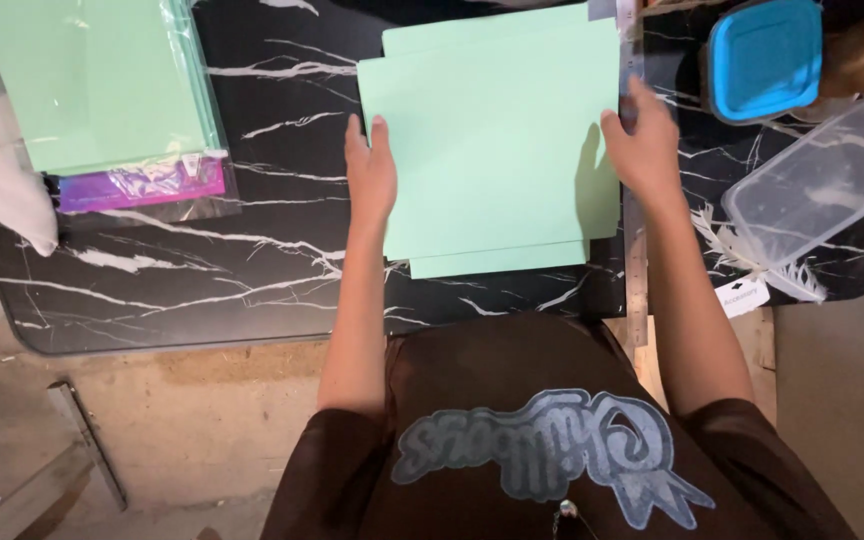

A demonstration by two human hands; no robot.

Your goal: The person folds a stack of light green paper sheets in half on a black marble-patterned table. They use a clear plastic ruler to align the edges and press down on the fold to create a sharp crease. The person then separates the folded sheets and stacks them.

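head view: a stack of mint-green paper sheets (pixel 492 150) lies on the black marble-patterned table (pixel 252 270), directly in front of the person. the left hand (pixel 370 170) rests flat and unclenched on the stack's left edge, and the right hand (pixel 642 150) presses, fingers extended, on its right edge, seemingly to square the slightly offset sheets (one peeks out below). a steel ruler (pixel 635 260) lies just right of the stack, under the right hand. left of the stack sits a plastic-wrapped paper pack (pixel 102 90); well to the right, a clear plastic container (pixel 812 190) and a blue-lidded box (pixel 762 55).
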